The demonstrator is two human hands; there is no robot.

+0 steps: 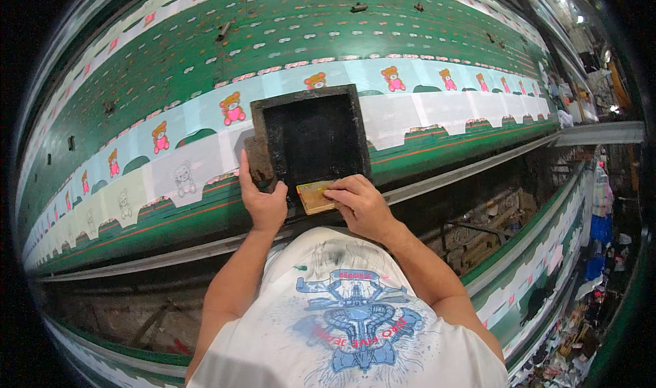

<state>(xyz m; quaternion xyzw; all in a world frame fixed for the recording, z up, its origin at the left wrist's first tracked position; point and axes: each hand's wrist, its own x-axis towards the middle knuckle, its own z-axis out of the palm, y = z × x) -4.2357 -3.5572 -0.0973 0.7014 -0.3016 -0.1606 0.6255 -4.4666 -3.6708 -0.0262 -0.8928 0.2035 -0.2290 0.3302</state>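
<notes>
**Pinching a yellow-brown block [313, 198] at the near side of a black frame [360, 128]**

Closed on the block's right part with the thumb and fingertips of the right hand [363, 205]. Held at the frame's near rim, lying flat side up and jutting toward the body. Cannot tell whether resting on that rim or only held against it.

Reaching with the left hand [265, 200] to the frame's lower left, forefinger stretched along a brown slab [258, 157], thumb apart from it near the frame's corner. Cannot tell whether gripping the slab or merely touching it (with the other fingers mostly out of sight).

Built roughly square, with raised rims around a dark inner panel [314, 135]. Laid over a row of white cloth pieces [424, 112] on a long green desk [273, 53]. Left of the frame, marked on some pieces with an outlined bear [183, 178]. Just beyond, bordered by pale blue cloth pieces [198, 114] printed with brown-and-pink bears [232, 108]. Farther across, dotted with rows of small pale marks and a few dark bits [359, 8].

Edged on the near side by a metal rail [478, 169]. Closest to the camera, dressed in a white shirt [355, 306] with a blue print, smudged dark near the hem. Off to the lower right, backed by more pale cloth [506, 299] and jumbled clutter [567, 347], too small to sort.
</notes>
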